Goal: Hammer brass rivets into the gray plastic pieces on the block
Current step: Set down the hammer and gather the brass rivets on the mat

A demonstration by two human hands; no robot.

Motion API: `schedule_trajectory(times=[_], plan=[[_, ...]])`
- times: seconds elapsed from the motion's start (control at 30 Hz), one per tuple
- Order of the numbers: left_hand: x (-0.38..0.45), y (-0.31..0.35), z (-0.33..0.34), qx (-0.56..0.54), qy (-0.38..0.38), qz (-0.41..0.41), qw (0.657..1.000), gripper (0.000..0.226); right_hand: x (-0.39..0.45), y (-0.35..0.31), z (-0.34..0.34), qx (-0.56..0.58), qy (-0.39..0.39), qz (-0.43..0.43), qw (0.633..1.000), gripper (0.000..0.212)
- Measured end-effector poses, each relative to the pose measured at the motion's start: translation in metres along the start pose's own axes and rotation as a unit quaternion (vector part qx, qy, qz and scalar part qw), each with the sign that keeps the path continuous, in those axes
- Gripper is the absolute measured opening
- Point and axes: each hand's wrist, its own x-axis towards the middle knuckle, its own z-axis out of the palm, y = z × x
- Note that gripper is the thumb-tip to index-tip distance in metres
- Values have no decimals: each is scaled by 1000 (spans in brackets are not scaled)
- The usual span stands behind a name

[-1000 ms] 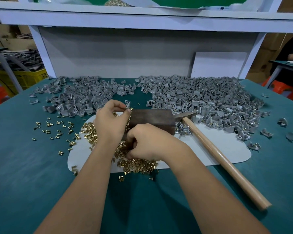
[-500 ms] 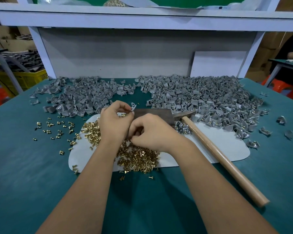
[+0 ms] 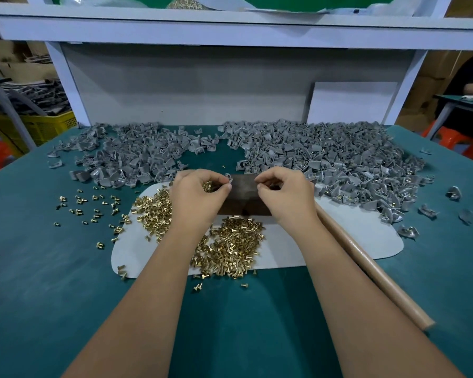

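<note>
Both hands are up over the dark block (image 3: pixel 242 196) in the middle of the green desk (image 3: pixel 52 268). The left hand (image 3: pixel 198 197) has its fingers curled in and pinches a small gray plastic piece (image 3: pixel 228 178) between thumb and fingertips, right at the block's far left corner. The right hand (image 3: pixel 286 196) is curled over the block's right end, thumb and forefinger pressed together; whatever they hold is too small to make out. Just below the block, between the two wrists, lies a heap of brass rivets (image 3: pixel 230 246) on a pale mat (image 3: pixel 352 236), with more rivets trailing left past the left hand and scattered loose across the desk. Behind both hands, heaps of gray pieces (image 3: pixel 325 159) spread along the back of the desk. A wooden hammer handle (image 3: pixel 372 271) runs diagonally beside the right forearm, its head hidden behind that hand.
</note>
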Motion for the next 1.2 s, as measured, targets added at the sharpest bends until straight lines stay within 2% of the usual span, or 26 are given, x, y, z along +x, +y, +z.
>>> schedule_trajectory(times=[0.2, 0.37, 0.47, 0.57, 0.63, 0.8, 1.0, 1.1, 1.2], plan=[[-1, 0, 5, 55, -6, 46, 997, 10, 1, 1, -1, 2, -16, -29, 999, 30], [-3, 0, 7, 78, -34, 64, 994, 18, 5, 8, 0, 42, 0, -11, 999, 20], [-3, 0, 7, 51, -38, 51, 997, 25, 8, 12, 2, -9, 18, -21, 1000, 16], [-1, 1, 6, 22, -30, 18, 999, 39, 9, 15, 4, -100, -7, -23, 995, 17], [0, 1, 5, 11, -35, 2, 999, 45, 9, 16, 5, -120, -15, -26, 992, 16], [-1, 1, 4, 5, -78, -21, 997, 42, 8, 12, 6, -95, -5, -31, 995, 10], [-5, 3, 4, 12, -77, -24, 997, 24, 5, 9, 8, -70, 5, -55, 996, 17], [-5, 5, 4, 3, -70, -47, 996, 29, 4, 8, 10, -19, 25, -70, 997, 18], [-2, 3, 3, -22, -72, -87, 993, 34, 5, 9, 10, 46, 33, -48, 997, 19]])
